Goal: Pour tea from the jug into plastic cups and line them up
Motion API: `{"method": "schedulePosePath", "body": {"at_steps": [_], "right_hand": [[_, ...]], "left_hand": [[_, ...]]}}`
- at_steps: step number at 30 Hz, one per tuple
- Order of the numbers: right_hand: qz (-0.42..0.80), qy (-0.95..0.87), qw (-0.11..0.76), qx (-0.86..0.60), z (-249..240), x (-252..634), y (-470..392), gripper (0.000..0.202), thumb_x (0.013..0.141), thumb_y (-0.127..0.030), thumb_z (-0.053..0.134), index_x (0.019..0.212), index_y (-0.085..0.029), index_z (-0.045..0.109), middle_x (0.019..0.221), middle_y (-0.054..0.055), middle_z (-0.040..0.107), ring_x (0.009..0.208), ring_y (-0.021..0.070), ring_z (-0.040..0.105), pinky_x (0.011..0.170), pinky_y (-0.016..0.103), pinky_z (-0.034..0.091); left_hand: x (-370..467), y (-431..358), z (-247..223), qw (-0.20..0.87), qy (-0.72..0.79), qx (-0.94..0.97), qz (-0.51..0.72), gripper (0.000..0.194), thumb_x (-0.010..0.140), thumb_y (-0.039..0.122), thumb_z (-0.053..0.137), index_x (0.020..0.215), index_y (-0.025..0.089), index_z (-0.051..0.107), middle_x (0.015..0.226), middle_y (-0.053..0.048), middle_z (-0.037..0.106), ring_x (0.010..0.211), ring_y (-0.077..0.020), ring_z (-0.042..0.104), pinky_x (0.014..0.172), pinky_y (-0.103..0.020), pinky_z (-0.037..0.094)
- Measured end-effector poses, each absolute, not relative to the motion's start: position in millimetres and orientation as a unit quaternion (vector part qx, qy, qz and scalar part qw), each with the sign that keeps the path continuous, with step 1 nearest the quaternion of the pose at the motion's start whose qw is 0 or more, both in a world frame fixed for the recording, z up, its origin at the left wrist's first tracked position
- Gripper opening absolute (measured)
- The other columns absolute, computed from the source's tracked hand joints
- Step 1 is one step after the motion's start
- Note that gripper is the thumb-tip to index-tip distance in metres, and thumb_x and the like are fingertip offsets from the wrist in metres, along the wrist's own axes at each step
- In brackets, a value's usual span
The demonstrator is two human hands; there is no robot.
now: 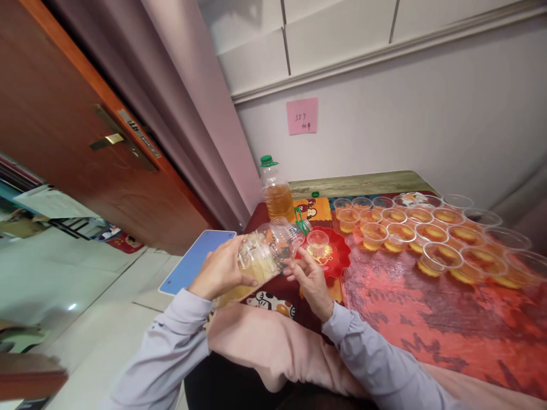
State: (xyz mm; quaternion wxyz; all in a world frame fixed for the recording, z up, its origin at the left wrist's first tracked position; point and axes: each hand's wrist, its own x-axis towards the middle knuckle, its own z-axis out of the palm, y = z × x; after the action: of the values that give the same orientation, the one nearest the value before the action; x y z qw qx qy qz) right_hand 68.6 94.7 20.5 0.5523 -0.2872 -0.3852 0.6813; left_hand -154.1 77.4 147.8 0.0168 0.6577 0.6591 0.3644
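Observation:
A large clear plastic bottle (258,253) of pale yellow liquid is tilted on its side above the table's near edge. Its neck, with a green ring handle (301,222), points right. My left hand (224,265) is wrapped around the bottle's body. At the neck end, my right hand (310,279) has bent fingers against the bottle's lower side. Just beyond these fingers, a clear plastic cup (318,242) stands on a red scalloped plate (342,262). Whether liquid is flowing into it cannot be made out.
Several clear cups (399,233) of amber liquid stand in rows at right on a red patterned cover (397,307). Behind the plate stands another bottle (277,196) with a green cap. A loose green cap (315,194) lies farther back. A blue board (192,262) is at left.

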Motion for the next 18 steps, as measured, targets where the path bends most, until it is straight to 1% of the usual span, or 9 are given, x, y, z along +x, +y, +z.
{"method": "schedulePosePath", "body": {"at_steps": [3, 4, 7, 10, 12, 14, 16, 18], "right_hand": [[0.693, -0.365, 0.551, -0.286, 19.9, 65.0, 93.6, 0.081, 0.082, -0.058, 0.085, 0.150, -0.023, 0.059, 0.100, 0.007, 0.081, 0.079, 0.0188, 0.076, 0.067, 0.030, 0.063], [0.696, -0.359, 0.553, -0.285, 19.1, 63.8, 93.4, 0.081, 0.082, -0.058, 0.086, 0.150, -0.023, 0.059, 0.097, 0.006, 0.080, 0.079, 0.0188, 0.076, 0.068, 0.031, 0.064], [0.706, -0.345, 0.552, -0.279, 16.2, 61.1, 92.7, 0.082, 0.082, -0.058, 0.085, 0.151, -0.023, 0.059, 0.095, 0.005, 0.079, 0.079, 0.0191, 0.076, 0.071, 0.033, 0.066], [0.716, -0.339, 0.546, -0.274, 14.9, 60.1, 91.9, 0.083, 0.083, -0.058, 0.085, 0.153, -0.024, 0.057, 0.094, 0.004, 0.078, 0.082, 0.0194, 0.077, 0.075, 0.035, 0.066], [0.722, -0.333, 0.542, -0.272, 14.9, 59.8, 91.3, 0.084, 0.084, -0.057, 0.085, 0.154, -0.023, 0.056, 0.093, 0.003, 0.077, 0.082, 0.0192, 0.077, 0.076, 0.035, 0.066], [0.727, -0.327, 0.541, -0.270, 15.1, 59.7, 90.8, 0.085, 0.084, -0.057, 0.085, 0.155, -0.022, 0.055, 0.092, 0.003, 0.077, 0.082, 0.0187, 0.077, 0.077, 0.034, 0.066], [0.729, -0.321, 0.541, -0.267, 14.9, 59.6, 90.7, 0.086, 0.084, -0.058, 0.085, 0.156, -0.021, 0.055, 0.090, 0.002, 0.077, 0.082, 0.0182, 0.076, 0.078, 0.034, 0.065], [0.731, -0.315, 0.543, -0.268, 14.6, 59.5, 91.0, 0.088, 0.083, -0.058, 0.086, 0.156, -0.021, 0.055, 0.090, 0.002, 0.077, 0.082, 0.0178, 0.076, 0.077, 0.033, 0.064]], "left_hand": [[-155.3, 82.2, 154.0, 0.018, 0.653, 0.731, 0.198, 0.097, 0.026, 0.036, 0.102, 0.118, 0.030, 0.074, 0.106, -0.008, 0.081, 0.097, -0.0399, 0.077, 0.082, -0.048, 0.061], [-155.7, 83.8, 155.9, 0.002, 0.657, 0.734, 0.171, 0.097, 0.027, 0.038, 0.102, 0.119, 0.028, 0.074, 0.107, -0.009, 0.081, 0.098, -0.0408, 0.077, 0.082, -0.048, 0.061], [-156.1, 88.4, 159.8, -0.027, 0.664, 0.736, 0.130, 0.097, 0.025, 0.043, 0.102, 0.116, 0.026, 0.073, 0.107, -0.011, 0.081, 0.096, -0.0419, 0.077, 0.080, -0.048, 0.060], [-153.2, 91.3, 165.3, -0.016, 0.664, 0.739, 0.114, 0.093, 0.027, 0.046, 0.101, 0.113, 0.026, 0.072, 0.105, -0.010, 0.080, 0.096, -0.0407, 0.077, 0.084, -0.047, 0.059], [-146.9, 91.3, 173.3, 0.008, 0.675, 0.731, 0.099, 0.088, 0.032, 0.047, 0.100, 0.112, 0.026, 0.071, 0.108, -0.010, 0.080, 0.103, -0.0402, 0.076, 0.090, -0.046, 0.058], [-136.8, 89.9, 185.0, 0.036, 0.697, 0.713, 0.066, 0.083, 0.039, 0.047, 0.098, 0.114, 0.026, 0.069, 0.117, -0.011, 0.078, 0.113, -0.0392, 0.073, 0.097, -0.045, 0.055], [-124.1, 88.2, 198.2, 0.056, 0.725, 0.687, 0.008, 0.084, 0.047, 0.046, 0.096, 0.123, 0.028, 0.065, 0.130, -0.010, 0.075, 0.126, -0.0378, 0.068, 0.104, -0.044, 0.051], [-111.8, 87.2, 210.0, 0.061, 0.739, 0.669, -0.048, 0.085, 0.053, 0.043, 0.094, 0.129, 0.029, 0.061, 0.137, -0.010, 0.073, 0.133, -0.0376, 0.064, 0.107, -0.044, 0.049]]}}
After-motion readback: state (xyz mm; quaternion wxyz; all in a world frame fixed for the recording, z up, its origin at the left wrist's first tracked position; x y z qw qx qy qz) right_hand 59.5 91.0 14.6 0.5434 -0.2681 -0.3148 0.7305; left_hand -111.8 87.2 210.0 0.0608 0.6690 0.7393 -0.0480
